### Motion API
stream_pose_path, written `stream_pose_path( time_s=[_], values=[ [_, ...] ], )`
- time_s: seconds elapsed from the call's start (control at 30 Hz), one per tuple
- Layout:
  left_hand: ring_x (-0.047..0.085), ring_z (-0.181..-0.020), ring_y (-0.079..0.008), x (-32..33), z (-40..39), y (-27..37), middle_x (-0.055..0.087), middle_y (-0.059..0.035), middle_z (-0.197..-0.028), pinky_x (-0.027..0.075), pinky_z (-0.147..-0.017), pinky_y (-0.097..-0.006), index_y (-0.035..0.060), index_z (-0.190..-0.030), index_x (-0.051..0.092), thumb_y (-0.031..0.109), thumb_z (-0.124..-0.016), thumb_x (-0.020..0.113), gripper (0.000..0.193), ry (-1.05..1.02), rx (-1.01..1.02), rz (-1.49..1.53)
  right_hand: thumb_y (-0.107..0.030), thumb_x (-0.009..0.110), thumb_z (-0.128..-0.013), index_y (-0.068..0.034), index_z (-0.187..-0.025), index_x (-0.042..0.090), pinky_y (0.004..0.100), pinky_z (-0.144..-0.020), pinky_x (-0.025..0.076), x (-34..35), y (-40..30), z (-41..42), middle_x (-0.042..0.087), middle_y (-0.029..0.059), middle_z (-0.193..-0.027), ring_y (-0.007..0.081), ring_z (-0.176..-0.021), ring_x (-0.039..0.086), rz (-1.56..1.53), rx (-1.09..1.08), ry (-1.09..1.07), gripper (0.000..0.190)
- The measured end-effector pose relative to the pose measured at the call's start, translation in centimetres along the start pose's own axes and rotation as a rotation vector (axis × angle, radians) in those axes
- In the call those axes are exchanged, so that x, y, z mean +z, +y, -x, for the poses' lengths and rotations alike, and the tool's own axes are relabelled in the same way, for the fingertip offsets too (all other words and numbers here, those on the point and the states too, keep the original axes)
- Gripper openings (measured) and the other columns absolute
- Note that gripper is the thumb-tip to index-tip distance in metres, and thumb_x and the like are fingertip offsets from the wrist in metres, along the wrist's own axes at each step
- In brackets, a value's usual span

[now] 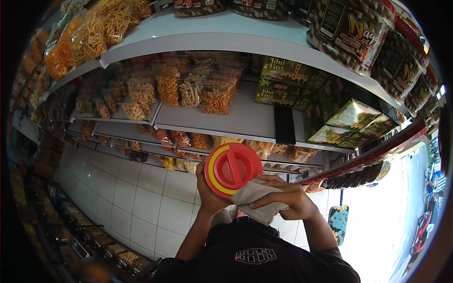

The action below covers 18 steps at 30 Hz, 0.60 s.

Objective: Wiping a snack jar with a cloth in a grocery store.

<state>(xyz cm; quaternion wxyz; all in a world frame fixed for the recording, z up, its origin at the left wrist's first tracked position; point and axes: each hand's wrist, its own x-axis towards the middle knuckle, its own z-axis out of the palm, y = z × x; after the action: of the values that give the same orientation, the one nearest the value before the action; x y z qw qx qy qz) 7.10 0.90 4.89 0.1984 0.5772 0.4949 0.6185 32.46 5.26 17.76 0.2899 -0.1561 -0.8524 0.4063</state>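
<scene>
A jar with a round red lid [235, 168] and a yellow curved band is held up in front of my body, lid towards the camera. My left hand [212, 192] grips its side from the left; the jar's body is mostly hidden under the lid. In my right hand [290, 198] is a grey cloth [256, 200], pressed against the lid's lower right edge. Just beyond the jar stands a grey shelf [191, 120]. On it a black phone-like slab [284, 125] lies across the front edge, beside stacked green boxes [283, 95].
The upper shelf [212, 32] carries large jars of wafer rolls [354, 35]. Bagged snacks [216, 92] fill parts of the shelves, with more bags [102, 32] at upper left. Goods line the lower left. White floor tiles [148, 191] lie below; daylight and parked motorbikes [423, 226] show at right.
</scene>
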Motion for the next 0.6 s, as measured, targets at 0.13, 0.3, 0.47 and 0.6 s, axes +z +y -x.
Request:
stream_pose_path(
  time_s=[0.13, 0.3, 0.47, 0.6],
  values=[
    [0.053, -0.140, -0.0315, -0.8, -1.1, 1.3, 0.047, -0.0177, -0.152, 0.046, -0.120, -0.0483, 0.0050, -0.157, 0.025, 0.048, -0.052, 0.108, 0.141, -0.079, 0.072, 0.060, 0.015, 0.065, -0.078, -0.007, -0.125, 0.077, 0.0406, -0.101, 0.058, -0.6, -0.5, 0.3, 0.079, 0.0148, -0.118, 0.0334, -0.115, 0.076, -0.188, 0.307, 0.330, 0.054],
    [0.052, -0.141, -0.0327, -0.8, -0.6, 0.5, 0.046, -0.0177, -0.152, 0.044, -0.121, -0.0485, 0.0047, -0.158, 0.023, 0.052, -0.047, 0.108, 0.147, -0.145, 0.111, 0.006, 0.013, 0.071, -0.078, -0.017, -0.142, 0.070, 0.0440, -0.103, 0.057, -1.6, 0.6, -3.5, 0.069, 0.0222, -0.138, 0.0405, -0.129, 0.067, 0.293, 0.164, 0.394, 0.071],
    [0.051, -0.143, -0.0331, -0.7, -0.4, -0.3, 0.045, -0.0181, -0.154, 0.043, -0.122, -0.0494, 0.0045, -0.158, 0.021, 0.054, -0.045, 0.108, 0.151, -0.146, 0.100, -0.026, -0.005, 0.083, -0.078, -0.025, -0.155, 0.057, 0.0532, -0.126, 0.040, 0.1, 2.1, -3.6, 0.061, 0.0203, -0.150, 0.0418, -0.143, 0.054, 0.507, 0.087, 0.082, 0.084],
    [0.052, -0.141, -0.0329, -0.7, -0.6, -0.7, 0.047, -0.0170, -0.151, 0.042, -0.121, -0.0491, 0.0050, -0.157, 0.027, 0.051, -0.046, 0.109, 0.145, -0.106, 0.082, -0.062, -0.018, 0.083, -0.083, -0.022, -0.151, 0.062, 0.0552, -0.126, 0.039, 1.1, 1.0, -1.8, 0.058, 0.0162, -0.155, 0.0386, -0.144, 0.054, 0.472, 0.030, 0.071, 0.071]
  ],
)
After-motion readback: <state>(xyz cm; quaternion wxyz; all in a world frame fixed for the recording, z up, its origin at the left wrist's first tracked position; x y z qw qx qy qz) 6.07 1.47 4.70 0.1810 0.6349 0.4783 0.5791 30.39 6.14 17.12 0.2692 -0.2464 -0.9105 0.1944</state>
